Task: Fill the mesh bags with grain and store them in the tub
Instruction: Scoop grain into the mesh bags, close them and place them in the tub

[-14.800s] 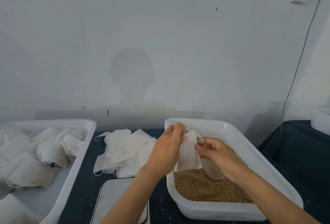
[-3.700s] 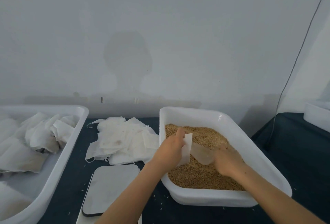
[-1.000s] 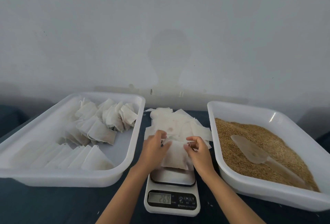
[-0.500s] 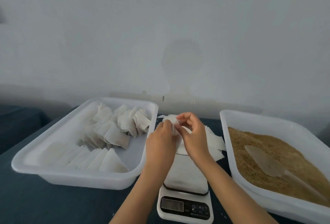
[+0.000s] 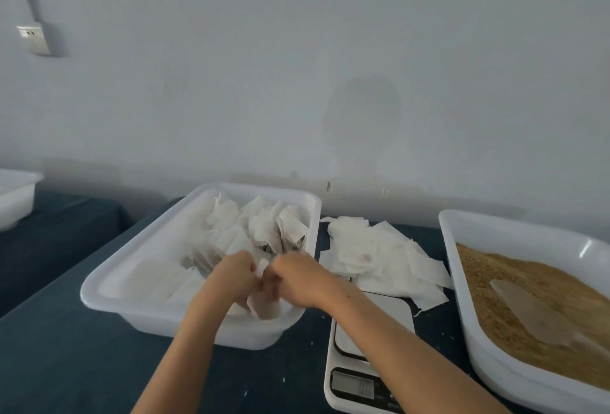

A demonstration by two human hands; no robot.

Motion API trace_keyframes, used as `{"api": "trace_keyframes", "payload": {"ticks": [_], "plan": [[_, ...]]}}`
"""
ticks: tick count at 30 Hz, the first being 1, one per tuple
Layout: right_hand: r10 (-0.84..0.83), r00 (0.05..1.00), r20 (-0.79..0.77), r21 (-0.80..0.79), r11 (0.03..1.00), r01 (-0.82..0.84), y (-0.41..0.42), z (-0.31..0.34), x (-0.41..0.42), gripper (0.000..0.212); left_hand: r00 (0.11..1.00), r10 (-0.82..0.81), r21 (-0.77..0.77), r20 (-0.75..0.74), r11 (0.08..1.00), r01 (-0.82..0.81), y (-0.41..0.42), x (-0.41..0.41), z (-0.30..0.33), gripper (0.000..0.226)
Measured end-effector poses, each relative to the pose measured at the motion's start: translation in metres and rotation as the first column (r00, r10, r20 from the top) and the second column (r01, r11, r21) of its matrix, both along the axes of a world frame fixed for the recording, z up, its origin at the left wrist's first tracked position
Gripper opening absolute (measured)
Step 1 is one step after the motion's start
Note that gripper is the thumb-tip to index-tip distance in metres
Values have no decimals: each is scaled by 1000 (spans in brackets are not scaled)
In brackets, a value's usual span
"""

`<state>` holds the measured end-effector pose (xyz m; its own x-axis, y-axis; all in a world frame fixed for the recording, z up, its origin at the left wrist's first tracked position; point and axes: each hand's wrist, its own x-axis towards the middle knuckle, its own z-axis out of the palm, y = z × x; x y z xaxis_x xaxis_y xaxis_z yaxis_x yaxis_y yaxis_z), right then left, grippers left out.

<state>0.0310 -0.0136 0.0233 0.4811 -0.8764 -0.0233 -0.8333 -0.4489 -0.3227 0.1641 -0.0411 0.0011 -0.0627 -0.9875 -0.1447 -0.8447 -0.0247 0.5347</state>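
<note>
Both hands [image 5: 264,276] curled together around a filled bag [image 5: 264,306] over the tub [image 5: 138,308]

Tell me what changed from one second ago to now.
Both hands, the left hand and right hand, carried the filled bag off the scale leftward, over the tub of stored bags, still gripping its top. The empty bags, grain tub and scoop stayed put.
</note>
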Motion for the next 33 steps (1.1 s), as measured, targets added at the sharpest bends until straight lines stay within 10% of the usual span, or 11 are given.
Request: {"api": "trace_keyframes", "payload": {"ticks": [5, 20, 27, 30, 33], "plan": [[116, 891, -439, 107, 991, -77, -7, -13, 24, 34, 984, -97, 161, 146, 984, 73, -3, -2, -9, 22], [259, 791, -554, 306, 947, -96, -16, -13, 31, 40, 891, -211, 207, 403, 969, 136, 1, -8, -4, 42], [53, 999, -6, 85, 995, -52, -26, 21, -29, 37, 949, -52, -47, 311, 996, 70, -14, -17, 3, 46], [-153, 927, 342, 21, 988, 155, -42, 21, -66, 37, 975, 0, -214, 223, 976, 48, -22, -27, 8, 33], [-344, 868, 358, -34, 924, 380, -63, 2, -100, 34, 985, -7, -285, 173, 957, 56, -26, -42, 13, 25]]}}
